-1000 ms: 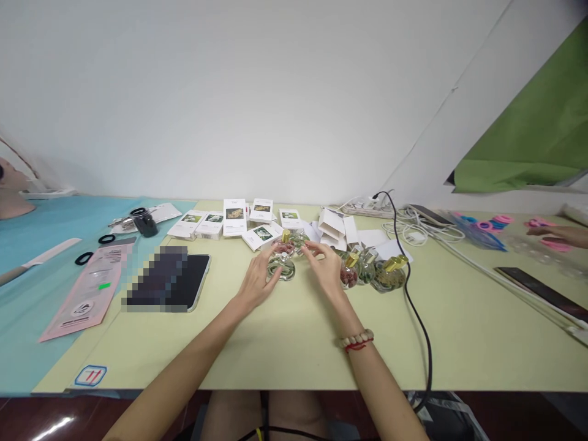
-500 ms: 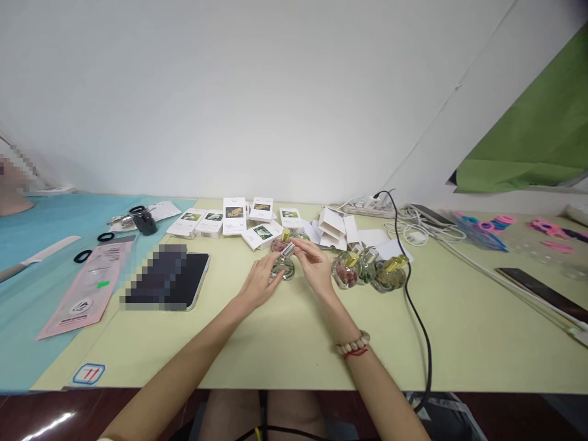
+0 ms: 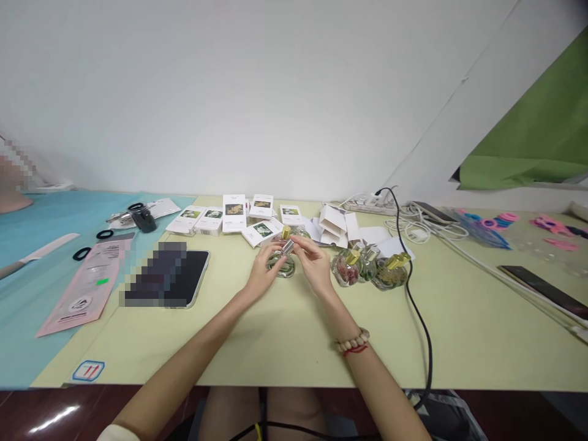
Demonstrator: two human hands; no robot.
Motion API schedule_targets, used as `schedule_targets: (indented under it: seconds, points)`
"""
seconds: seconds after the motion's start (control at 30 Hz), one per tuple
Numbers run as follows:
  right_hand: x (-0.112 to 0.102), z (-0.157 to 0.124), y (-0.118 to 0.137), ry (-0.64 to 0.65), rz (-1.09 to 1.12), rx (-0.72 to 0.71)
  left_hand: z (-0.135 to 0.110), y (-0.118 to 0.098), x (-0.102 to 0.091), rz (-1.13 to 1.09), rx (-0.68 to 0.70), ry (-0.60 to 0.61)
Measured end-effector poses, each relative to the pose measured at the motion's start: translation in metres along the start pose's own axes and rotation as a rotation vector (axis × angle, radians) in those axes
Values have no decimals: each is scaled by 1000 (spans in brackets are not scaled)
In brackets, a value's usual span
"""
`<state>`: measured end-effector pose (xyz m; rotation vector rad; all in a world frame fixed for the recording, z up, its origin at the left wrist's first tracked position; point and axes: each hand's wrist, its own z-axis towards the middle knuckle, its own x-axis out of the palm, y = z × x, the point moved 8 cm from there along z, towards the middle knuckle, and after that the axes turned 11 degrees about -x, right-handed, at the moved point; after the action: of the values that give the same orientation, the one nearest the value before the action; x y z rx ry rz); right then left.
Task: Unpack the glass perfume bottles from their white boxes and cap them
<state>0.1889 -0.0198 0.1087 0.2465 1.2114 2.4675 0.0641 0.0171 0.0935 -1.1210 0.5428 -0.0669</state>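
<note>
A small round glass bottle point(image 3: 285, 268) with green bits inside stands tilted on the table. Around its left side are the fingers of my left hand point(image 3: 263, 269), closed on the glass. The silver cap point(image 3: 288, 246) at its top is pinched by the fingertips of my right hand point(image 3: 313, 263). Just behind, partly hidden, shows another bottle with a gold cap point(image 3: 285, 233). To the right of my right hand stand several similar bottles, among them one with reddish contents point(image 3: 345, 273) and one with yellowish contents point(image 3: 388, 277).
Small white boxes point(image 3: 234, 219) lie behind my hands, with opened cartons point(image 3: 333, 222) farther right. A phone point(image 3: 193, 278) and a pink packet point(image 3: 87, 294) lie at left, near a knife point(image 3: 50, 248). A black cable point(image 3: 420, 331) crosses the table on the right.
My left hand's fingers have shifted slightly around the bottle, showing more of the glass. The right hand keeps its pinch on the silver cap. The camera view has moved a little.
</note>
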Motion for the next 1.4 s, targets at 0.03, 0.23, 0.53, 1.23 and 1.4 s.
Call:
schedule_targets:
  seconds: [0.03,0.23,0.53,1.23,1.4]
  points:
    - [1,0,0,4,1,-2,0,1,-1,-7,-1,-6]
    - [4,1,5,51,-49,-40,0,2,-2,-44,-22,-21]
    - [16,-4,10,236,-194,-84,-2,23,9,-46,-109,83]
    - [-17,-8,3,136,-911,-101,-11,40,4,124,-173,-18]
    - [-42,-7,1,-16,-1012,-24,-12,35,5,135,-151,-5]
